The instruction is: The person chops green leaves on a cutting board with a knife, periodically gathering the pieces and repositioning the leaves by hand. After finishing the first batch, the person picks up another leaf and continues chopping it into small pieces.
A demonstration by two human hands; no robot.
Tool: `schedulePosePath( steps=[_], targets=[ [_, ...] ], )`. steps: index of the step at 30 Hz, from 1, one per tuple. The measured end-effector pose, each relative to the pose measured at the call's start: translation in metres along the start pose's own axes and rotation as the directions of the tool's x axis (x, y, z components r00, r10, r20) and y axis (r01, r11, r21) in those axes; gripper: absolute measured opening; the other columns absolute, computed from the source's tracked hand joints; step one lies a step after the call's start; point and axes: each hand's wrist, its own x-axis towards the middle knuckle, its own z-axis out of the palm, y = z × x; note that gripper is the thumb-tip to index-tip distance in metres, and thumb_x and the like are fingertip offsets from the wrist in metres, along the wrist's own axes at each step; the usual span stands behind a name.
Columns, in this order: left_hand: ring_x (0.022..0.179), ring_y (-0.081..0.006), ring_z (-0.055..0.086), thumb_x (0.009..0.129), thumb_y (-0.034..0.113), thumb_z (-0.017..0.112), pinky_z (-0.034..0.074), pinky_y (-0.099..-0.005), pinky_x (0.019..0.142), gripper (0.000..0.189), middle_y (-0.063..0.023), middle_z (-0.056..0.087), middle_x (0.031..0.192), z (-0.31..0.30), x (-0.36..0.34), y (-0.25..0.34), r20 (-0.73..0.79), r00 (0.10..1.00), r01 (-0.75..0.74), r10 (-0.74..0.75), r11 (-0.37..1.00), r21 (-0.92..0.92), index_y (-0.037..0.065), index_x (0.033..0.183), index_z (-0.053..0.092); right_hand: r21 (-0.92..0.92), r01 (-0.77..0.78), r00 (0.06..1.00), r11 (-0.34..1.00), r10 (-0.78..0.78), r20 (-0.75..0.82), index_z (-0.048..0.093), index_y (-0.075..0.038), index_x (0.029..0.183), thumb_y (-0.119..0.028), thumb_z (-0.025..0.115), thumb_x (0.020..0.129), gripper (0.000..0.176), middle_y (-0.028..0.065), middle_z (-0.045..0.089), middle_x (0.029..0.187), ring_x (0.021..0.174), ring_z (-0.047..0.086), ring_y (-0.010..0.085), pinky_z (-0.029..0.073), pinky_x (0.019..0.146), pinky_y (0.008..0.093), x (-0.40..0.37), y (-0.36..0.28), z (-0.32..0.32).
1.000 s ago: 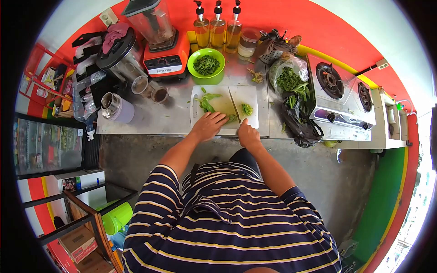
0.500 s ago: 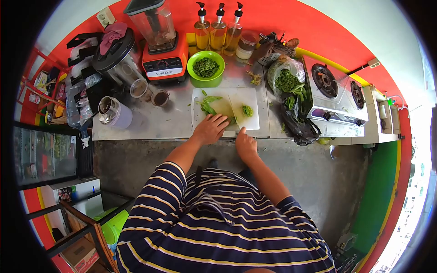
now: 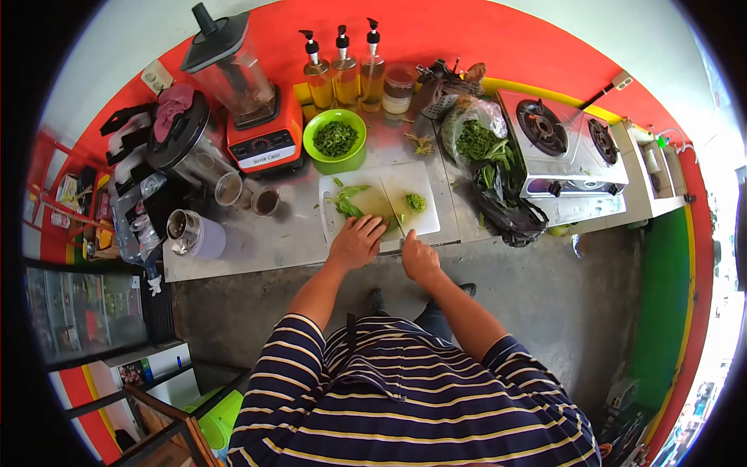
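Observation:
A white cutting board [image 3: 419, 177] lies on the metal counter near its front edge. My left hand [image 3: 358, 243] is closed over green leaves [image 3: 348, 202], pressing them to the board; their leafy ends stick out beyond my fingers. In my right hand [image 3: 421, 259] is a knife [image 3: 393, 207], its narrow blade pointing away from me across the board, just right of my left fingers. Chopped greens [image 3: 415, 203] lie in a small pile right of the blade. Behind the board, a green bowl [image 3: 336, 161] holds more chopped greens.
A red blender [image 3: 264, 144], pump bottles [image 3: 345, 78] and a jar [image 3: 398, 92] line the back. At left stand a glass of dark liquid [image 3: 265, 202] and a metal-topped container [image 3: 204, 236]. Bagged greens [image 3: 480, 140], a black plastic bag [image 3: 510, 210] and a gas stove [image 3: 564, 144] are at right.
The camera view has shifted and tilted, so the counter appears turned. Both hands stay at the board, the left on the leaves and the right on the knife.

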Motion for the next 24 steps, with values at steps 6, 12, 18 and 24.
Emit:
schedulePosePath(
  steps=[6, 12, 18, 24],
  targets=[
    [0.127, -0.0278, 0.05, 0.09, 0.025, 0.06, 0.04, -0.0467, 0.102, 0.045, -0.0083, 0.056, 0.136, -0.004, 0.001, 0.005, -0.001, 1.0, 0.021, -0.021, 1.0, 0.0, 0.01, 0.132, 0.058, -0.007, 0.034, 0.996, 0.999, -0.034, 0.08, 0.046, 0.006, 0.12, -0.008, 0.051, 0.094, 0.03, 0.0228, 0.073, 0.095, 0.091, 0.073, 0.0387, 0.059, 0.081, 0.0458, -0.006, -0.001, -0.014],
    [0.126, -0.0276, 0.05, 0.089, 0.023, 0.06, 0.04, -0.0457, 0.101, 0.044, -0.0079, 0.056, 0.133, -0.003, 0.001, 0.007, -0.061, 0.997, 0.04, -0.04, 0.999, 0.003, 0.009, 0.131, 0.058, 0.016, 0.041, 0.992, 0.999, -0.042, 0.118, 0.044, 0.005, 0.119, -0.01, 0.052, 0.093, 0.031, 0.0269, 0.071, 0.101, 0.094, 0.072, 0.0396, 0.058, 0.082, 0.0464, -0.007, -0.004, 0.005],
    [0.126, -0.0273, 0.05, 0.089, 0.023, 0.06, 0.041, -0.045, 0.101, 0.043, -0.0075, 0.055, 0.135, -0.01, 0.003, 0.012, -0.02, 0.998, 0.061, -0.061, 0.998, 0.004, 0.01, 0.13, 0.059, 0.019, 0.101, 0.987, 0.995, -0.102, 0.126, 0.045, 0.003, 0.114, -0.01, 0.05, 0.093, 0.026, 0.028, 0.07, 0.098, 0.094, 0.07, 0.0457, 0.056, 0.084, 0.0501, 0.002, 0.007, -0.022],
    [0.126, -0.0271, 0.05, 0.088, 0.023, 0.061, 0.041, -0.0447, 0.101, 0.044, -0.0072, 0.056, 0.132, -0.007, 0.005, 0.008, -0.042, 0.998, 0.039, -0.039, 0.999, -0.015, 0.01, 0.13, 0.058, -0.057, 0.08, 0.992, 0.995, -0.074, 0.101, 0.046, 0.001, 0.111, -0.008, 0.056, 0.092, 0.023, 0.0251, 0.071, 0.099, 0.095, 0.072, 0.039, 0.059, 0.081, 0.0447, -0.005, 0.008, -0.003]
  ],
)
